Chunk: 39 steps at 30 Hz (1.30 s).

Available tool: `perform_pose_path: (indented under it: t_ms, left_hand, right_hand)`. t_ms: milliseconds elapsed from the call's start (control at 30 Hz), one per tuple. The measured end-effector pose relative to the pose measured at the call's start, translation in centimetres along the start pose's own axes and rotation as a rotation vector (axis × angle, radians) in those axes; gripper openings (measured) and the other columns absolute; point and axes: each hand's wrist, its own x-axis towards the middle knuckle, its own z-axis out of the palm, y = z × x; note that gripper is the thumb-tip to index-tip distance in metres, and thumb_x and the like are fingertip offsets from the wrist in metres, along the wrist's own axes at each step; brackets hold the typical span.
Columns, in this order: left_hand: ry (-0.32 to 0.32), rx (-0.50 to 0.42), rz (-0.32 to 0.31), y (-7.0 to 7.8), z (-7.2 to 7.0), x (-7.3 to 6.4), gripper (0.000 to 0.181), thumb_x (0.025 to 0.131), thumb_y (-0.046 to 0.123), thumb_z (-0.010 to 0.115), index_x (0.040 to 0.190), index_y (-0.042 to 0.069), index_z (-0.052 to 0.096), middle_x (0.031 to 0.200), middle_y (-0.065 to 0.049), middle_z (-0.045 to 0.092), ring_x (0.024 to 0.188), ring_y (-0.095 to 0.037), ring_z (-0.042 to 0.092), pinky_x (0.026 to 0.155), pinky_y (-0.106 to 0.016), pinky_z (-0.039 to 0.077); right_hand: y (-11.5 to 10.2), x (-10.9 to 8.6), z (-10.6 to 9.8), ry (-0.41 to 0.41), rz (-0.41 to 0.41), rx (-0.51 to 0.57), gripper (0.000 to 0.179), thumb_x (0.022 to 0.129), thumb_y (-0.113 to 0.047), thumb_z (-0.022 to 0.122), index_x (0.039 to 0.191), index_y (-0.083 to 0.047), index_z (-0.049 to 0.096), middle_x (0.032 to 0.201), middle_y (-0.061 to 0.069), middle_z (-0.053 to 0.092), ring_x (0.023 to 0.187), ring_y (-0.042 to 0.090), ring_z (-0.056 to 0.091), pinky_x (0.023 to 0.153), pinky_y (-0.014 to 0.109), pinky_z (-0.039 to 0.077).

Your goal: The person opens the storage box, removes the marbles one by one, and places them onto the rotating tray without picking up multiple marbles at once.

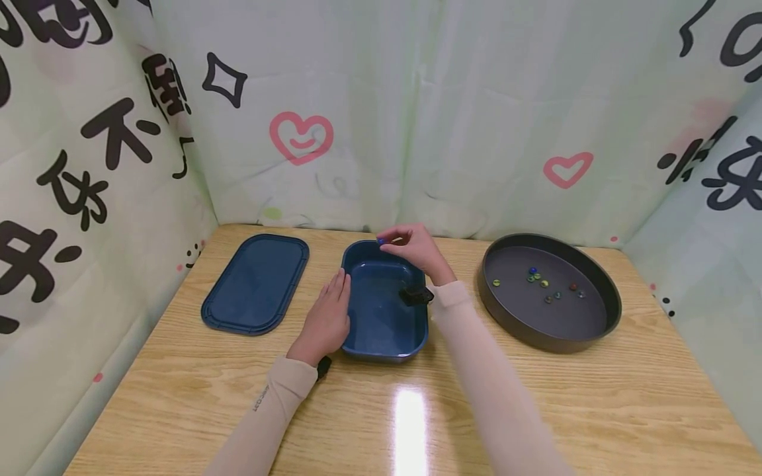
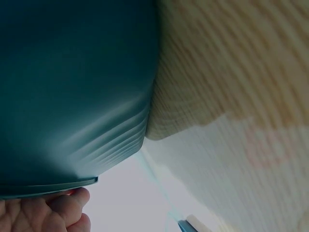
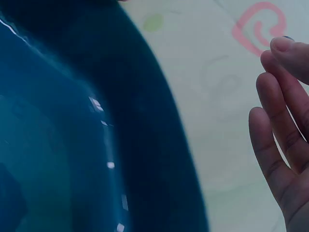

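A deep blue rectangular container (image 1: 387, 311) stands mid-table, its inside bare in the head view. My left hand (image 1: 326, 318) rests with straight fingers against its left rim; in the left wrist view the fingertips (image 2: 72, 208) lie right at that rim. Over the far edge of the container, my right hand (image 1: 413, 250) pinches a small blue marble (image 1: 381, 242) between thumb and fingertips. In the right wrist view only a sliver of the marble (image 3: 288, 37) shows behind the thumb, and the other fingers are loosely extended.
On the right sits a round dark grey pan (image 1: 550, 337) with several marbles (image 1: 544, 283) scattered on its floor. A flat blue lid (image 1: 256, 284) lies on the wooden table (image 1: 357, 423) at the left. Printed curtains (image 1: 381, 119) hang behind and at both sides.
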Motion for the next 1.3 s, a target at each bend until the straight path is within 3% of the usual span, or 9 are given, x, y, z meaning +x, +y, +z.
perform_pose_path:
  t_ms: [333,567,1033,1300]
  left_hand:
    - [-0.001,0.0,-0.002,-0.1,0.1,0.2,0.06,0.095,0.01,0.043,0.148,-0.005,0.018,0.158,-0.018,0.011,0.146,-0.031,0.015,0.12,-0.043,0.017]
    - [-0.004,-0.016,0.007,0.0,0.2,0.1,0.06,0.095,0.009,0.043,0.148,-0.005,0.018,0.157,-0.019,0.012,0.146,-0.031,0.016,0.12,-0.043,0.017]
    - [0.015,0.066,-0.006,0.1,-0.1,0.2,0.063,0.094,0.012,0.047,0.147,-0.007,0.018,0.157,-0.02,0.013,0.146,-0.031,0.016,0.12,-0.042,0.017]
    - [0.012,0.076,-0.026,0.2,-0.2,0.1,0.062,0.094,0.013,0.045,0.147,-0.007,0.019,0.157,-0.02,0.014,0.146,-0.031,0.016,0.12,-0.043,0.017]
  right_hand:
    - [1.8,1.2,2.8,-0.015,0.035,-0.012,0.025,0.084,-0.009,0.068,0.108,0.001,0.069,0.107,0.02,0.068,0.093,0.025,0.066,0.085,0.033,0.056]
    - [3.0,1.5,3.4,-0.054,0.067,-0.104,0.023,0.084,-0.009,0.069,0.105,0.001,0.071,0.102,0.019,0.069,0.089,0.024,0.065,0.085,0.033,0.055]
    - [3.5,2.3,3.8,-0.179,0.146,-0.356,0.015,0.08,-0.007,0.072,0.094,-0.001,0.074,0.093,0.014,0.072,0.082,0.019,0.066,0.079,0.029,0.056]
    - [3.8,2.3,4.0,-0.235,0.194,-0.426,0.013,0.079,-0.007,0.073,0.092,-0.004,0.074,0.09,0.011,0.071,0.077,0.015,0.062,0.077,0.027,0.055]
